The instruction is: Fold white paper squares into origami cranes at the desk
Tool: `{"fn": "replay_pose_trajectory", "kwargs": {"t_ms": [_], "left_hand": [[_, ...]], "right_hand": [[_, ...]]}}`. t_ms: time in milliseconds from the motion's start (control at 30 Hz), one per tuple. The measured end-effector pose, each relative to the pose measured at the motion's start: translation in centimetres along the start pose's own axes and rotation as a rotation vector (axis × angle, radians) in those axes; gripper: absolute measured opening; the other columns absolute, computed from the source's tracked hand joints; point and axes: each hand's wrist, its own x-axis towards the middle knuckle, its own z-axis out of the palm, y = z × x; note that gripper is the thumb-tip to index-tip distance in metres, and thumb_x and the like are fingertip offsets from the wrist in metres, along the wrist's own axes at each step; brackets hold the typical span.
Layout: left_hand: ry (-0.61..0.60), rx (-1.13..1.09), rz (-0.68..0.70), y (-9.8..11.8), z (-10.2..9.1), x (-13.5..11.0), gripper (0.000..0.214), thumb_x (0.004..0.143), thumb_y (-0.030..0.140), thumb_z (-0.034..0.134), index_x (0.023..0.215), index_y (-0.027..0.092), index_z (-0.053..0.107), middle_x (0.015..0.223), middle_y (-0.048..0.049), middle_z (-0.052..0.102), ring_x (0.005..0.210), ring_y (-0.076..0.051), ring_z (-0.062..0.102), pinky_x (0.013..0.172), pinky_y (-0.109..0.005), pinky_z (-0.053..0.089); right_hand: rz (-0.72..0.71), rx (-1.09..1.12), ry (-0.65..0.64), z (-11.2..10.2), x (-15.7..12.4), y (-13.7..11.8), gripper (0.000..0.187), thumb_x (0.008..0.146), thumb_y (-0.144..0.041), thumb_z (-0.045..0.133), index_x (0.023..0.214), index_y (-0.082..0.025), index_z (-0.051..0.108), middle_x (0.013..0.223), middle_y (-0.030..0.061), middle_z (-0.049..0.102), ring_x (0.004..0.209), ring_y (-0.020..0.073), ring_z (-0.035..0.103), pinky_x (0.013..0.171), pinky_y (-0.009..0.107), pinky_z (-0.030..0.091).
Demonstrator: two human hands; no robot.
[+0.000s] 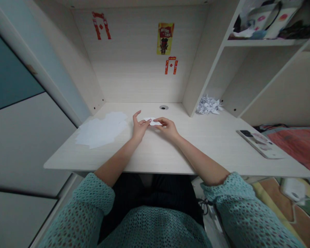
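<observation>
My left hand (pixel 140 128) and my right hand (pixel 167 128) are holding a small folded piece of white paper (pixel 153 121) between their fingertips, over the pale wood-grain counter (pixel 204 148). A loose spread of thin white paper sheets (pixel 101 129) is lying on the counter, just beside my left hand. Farther back on my right, a rumpled heap of white paper (pixel 209 106) is sitting by the white laminate shelf upright (pixel 193 93). Near the counter's right edge, a black phone (pixel 247 133) is resting on a flat, pale rectangular pad (pixel 260 144).
</observation>
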Motion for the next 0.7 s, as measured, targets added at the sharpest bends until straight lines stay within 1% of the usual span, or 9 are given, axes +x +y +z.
{"fn": "replay_pose_trajectory", "kwargs": {"t_ms": [67,100,200,267,400,567,700], "left_hand": [[-0.039,-0.002,-0.008,-0.02,0.04,0.01,0.069,0.07,0.026,0.068,0.13,0.026,0.033,0.073,0.0018,0.061,0.067,-0.011,0.062,0.074,-0.028,0.051],[-0.072,-0.002,-0.008,-0.08,0.05,0.03,0.064,0.07,0.027,0.068,0.128,0.024,0.039,0.075,0.0006,0.062,0.07,-0.012,0.063,0.075,-0.028,0.051],[-0.173,0.022,0.014,-0.38,0.0,0.11,0.046,0.067,0.028,0.069,0.111,0.019,0.058,0.081,-0.0021,0.065,0.076,-0.013,0.063,0.081,-0.03,0.049],[-0.198,0.054,0.03,-0.53,-0.09,0.14,0.04,0.066,0.027,0.069,0.104,0.018,0.064,0.087,-0.0037,0.067,0.08,-0.014,0.062,0.084,-0.031,0.048],[-0.173,0.1,0.045,-0.39,-0.22,0.08,0.039,0.065,0.027,0.07,0.103,0.017,0.067,0.095,-0.0064,0.07,0.084,-0.016,0.062,0.086,-0.031,0.046],[-0.145,0.157,0.084,-0.1,-0.24,-0.05,0.037,0.065,0.027,0.07,0.1,0.017,0.069,0.096,-0.0071,0.07,0.083,-0.017,0.063,0.084,-0.032,0.048],[-0.142,0.187,0.116,-0.21,-0.27,-0.03,0.036,0.066,0.029,0.07,0.1,0.018,0.069,0.099,-0.007,0.07,0.085,-0.017,0.064,0.084,-0.033,0.048]], "right_hand": [[0.015,0.042,0.026,-0.02,0.14,0.26,0.025,0.069,-0.036,0.068,0.09,-0.023,0.069,0.095,0.0047,0.069,0.086,0.0187,0.063,0.073,0.029,0.047],[0.024,0.065,0.04,-0.04,0.22,0.38,0.025,0.069,-0.036,0.069,0.09,-0.023,0.07,0.096,0.0051,0.07,0.087,0.019,0.063,0.074,0.03,0.048],[0.05,0.129,0.073,-0.1,0.41,0.56,0.028,0.067,-0.038,0.07,0.091,-0.023,0.071,0.097,0.0059,0.07,0.087,0.0204,0.065,0.077,0.032,0.049],[0.071,0.154,0.068,-0.16,0.46,0.48,0.03,0.067,-0.039,0.071,0.092,-0.022,0.071,0.097,0.0061,0.071,0.087,0.0217,0.065,0.078,0.035,0.05],[0.104,0.176,0.051,-0.23,0.41,0.12,0.03,0.067,-0.039,0.071,0.093,-0.023,0.072,0.098,0.0064,0.071,0.087,0.023,0.066,0.079,0.036,0.05],[0.099,0.191,0.046,-0.24,0.41,0.08,0.028,0.069,-0.038,0.07,0.092,-0.023,0.073,0.098,0.0069,0.071,0.088,0.0223,0.066,0.079,0.034,0.05],[0.099,0.169,0.044,-0.25,0.47,0.24,0.031,0.068,-0.04,0.07,0.093,-0.021,0.072,0.097,0.0074,0.071,0.082,0.0207,0.066,0.074,0.032,0.05]]}}
